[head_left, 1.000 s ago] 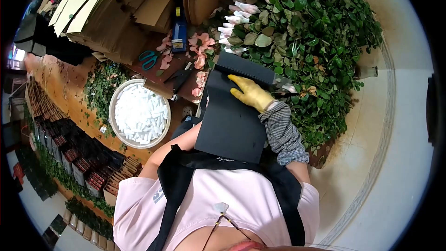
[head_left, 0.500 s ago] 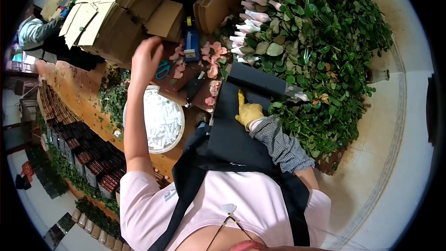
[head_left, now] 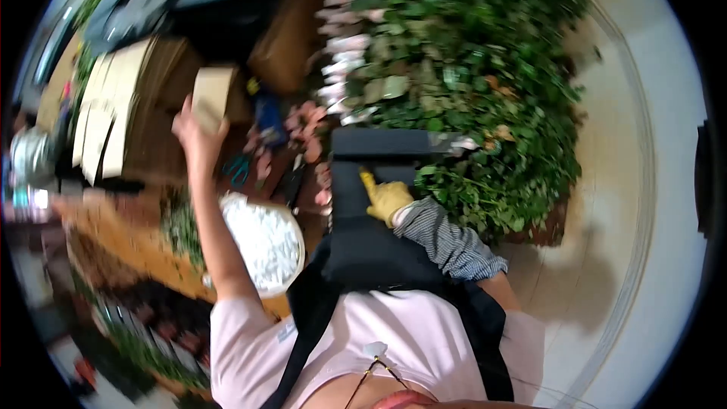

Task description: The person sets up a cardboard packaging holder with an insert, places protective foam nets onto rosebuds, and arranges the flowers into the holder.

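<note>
A tan cardboard piece is between the thumb and fingers of my bare left hand, at the front of the cardboard stack; motion blurs the grip. My right hand, in a yellow glove, rests on a black sheet with its forefinger stretched out and its thumb apart. Just beyond the glove lies a dark folded wrap, with a clear-wrapped pink bloom showing at its right end.
Leafy stems with pale netted blooms are heaped at the right. To the left are a round tub of white pieces, teal scissors, a blue tool and loose pink petals. Another person is at the far left.
My left hand has come into view and reached out to the cardboard. My right hand has moved closer to my body along the black sheet. The view has shifted.
</note>
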Tool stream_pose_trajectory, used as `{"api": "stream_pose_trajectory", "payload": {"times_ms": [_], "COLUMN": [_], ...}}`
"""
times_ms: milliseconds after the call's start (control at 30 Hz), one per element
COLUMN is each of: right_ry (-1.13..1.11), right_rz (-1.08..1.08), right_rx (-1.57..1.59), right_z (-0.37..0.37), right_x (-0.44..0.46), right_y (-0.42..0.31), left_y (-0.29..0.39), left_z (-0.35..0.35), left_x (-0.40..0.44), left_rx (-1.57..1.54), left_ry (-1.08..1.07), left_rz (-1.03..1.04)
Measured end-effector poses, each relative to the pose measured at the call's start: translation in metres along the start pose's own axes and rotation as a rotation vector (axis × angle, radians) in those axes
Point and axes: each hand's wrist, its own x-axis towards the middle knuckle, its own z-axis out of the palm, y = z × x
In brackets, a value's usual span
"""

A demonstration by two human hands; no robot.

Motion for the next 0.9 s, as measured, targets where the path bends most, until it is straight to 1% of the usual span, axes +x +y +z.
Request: {"api": "stream_pose_trajectory", "payload": {"times_ms": [33, 67, 100, 133, 167, 200, 267, 333, 400, 433, 467, 500, 533, 567, 600, 633, 667, 733, 767, 800, 833, 867, 900], "right_ry": [0.015, -0.021, -0.01, 0.103, 0.144, 0.153, 0.141, 0.126, 0.094, 0.077, 0.065, 0.142, 0.156, 0.277, 0.399, 0.476, 0.735, 0.689, 0.695, 0.43, 0.491, 0.555, 0.389], "right_rz": [-0.023, -0.028, -0.042, -0.016, -0.005, -0.012, -0.02, -0.023, -0.037, -0.048, -0.067, -0.098, -0.114, -0.071, -0.027, 0.03, 0.038, -0.224, -0.369, -0.321, -0.31, -0.3, -0.228], "right_rx": [0.018, 0.001, 0.027, 0.021, 0.012, -0.002, -0.014, -0.034, -0.044, -0.029, 0.009, 0.253, 0.424, 0.559, 0.694, 0.599, 0.449, 0.414, 0.298, 0.161, 0.125, 0.089, -0.101], "right_z": [0.003, 0.005, 0.008, 0.023, 0.029, 0.031, 0.037, 0.039, 0.039, 0.037, 0.034, 0.012, 0.01, 0.017, 0.02, 0.013, 0.022, -0.01, -0.012, -0.012, 0.015, 0.042, 0.037], "right_x": [0.001, 0.005, 0.006, 0.014, 0.019, 0.022, 0.028, 0.033, 0.035, 0.036, 0.033, 0.003, -0.002, -0.009, -0.015, -0.022, -0.016, -0.035, -0.028, -0.02, -0.004, 0.014, 0.032], "right_y": [0.002, 0.003, 0.004, 0.003, 0.002, 0.004, 0.005, 0.004, 0.007, 0.011, 0.016, 0.028, 0.041, 0.046, 0.048, 0.041, 0.033, 0.025, 0.02, 0.016, 0.018, 0.018, 0.009], "left_y": [0.017, 0.048, 0.033, 0.043, 0.052, 0.06, 0.081, 0.1, 0.12, 0.136, 0.153, 0.154, 0.147, 0.139, 0.145, 0.149, 0.154, 0.153, 0.15, 0.148, 0.162, 0.16, 0.162], "left_z": [-0.015, -0.038, -0.032, -0.033, -0.036, -0.022, -0.002, 0.025, 0.054, 0.062, 0.056, 0.068, 0.088, 0.107, 0.104, 0.099, 0.095, 0.093, 0.097, 0.101, 0.079, 0.069, 0.053], "left_x": [-0.019, -0.033, -0.063, -0.077, -0.092, -0.108, -0.122, -0.134, -0.145, -0.157, -0.161, -0.175, -0.194, -0.209, -0.206, -0.208, -0.208, -0.203, -0.201, -0.201, -0.184, -0.176, -0.161], "left_rx": [-0.209, -0.384, -0.414, -0.826, -1.174, -1.383, -1.252, -1.317, -1.29, -1.263, -1.123, -1.122, -1.118, -1.045, -0.971, -0.797, -0.825, -0.73, -0.703, -0.675, -0.407, -0.231, -0.225], "left_ry": [-0.1, -0.367, -0.514, -0.789, -1.071, -1.224, -1.551, -1.578, -1.5, -1.394, -1.334, -1.255, -1.175, -1.062, -0.948, -0.825, -0.784, -0.835, -0.849, -0.864, -0.918, -0.911, -1.004], "left_rz": [-0.109, -0.338, -0.039, -0.116, -0.3, -0.32, -0.473, -0.674, -0.835, -0.799, -0.653, -0.592, -0.533, -0.42, -0.309, -0.173, -0.175, -0.147, -0.122, -0.096, 0.0, 0.177, 0.123]}}
